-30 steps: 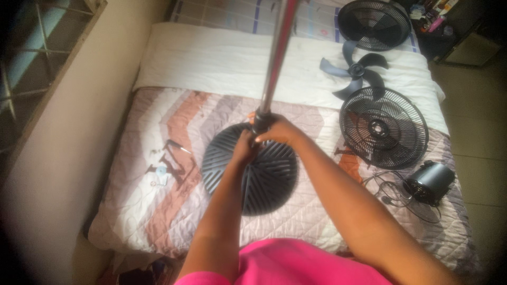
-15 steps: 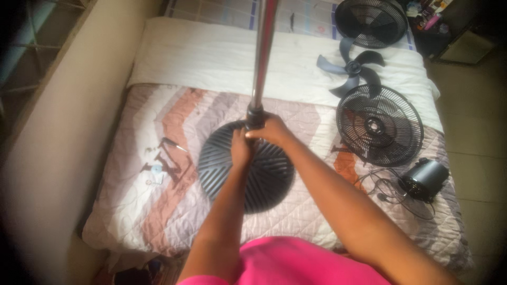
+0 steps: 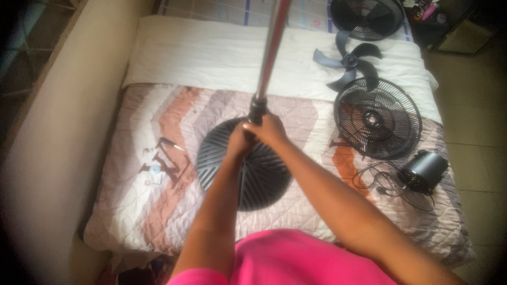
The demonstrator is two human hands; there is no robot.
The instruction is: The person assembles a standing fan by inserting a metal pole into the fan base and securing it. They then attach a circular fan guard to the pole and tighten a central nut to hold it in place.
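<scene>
Fan pole (image 3: 268, 55) top cut off, both hands (image 3: 256, 134) gripping collar, joint hidden

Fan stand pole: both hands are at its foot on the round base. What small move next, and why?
Probably twist the pole at its collar to seat it: both hands, left hand and right hand, grip where it meets the round base, which lies on the soft quilt.
</scene>
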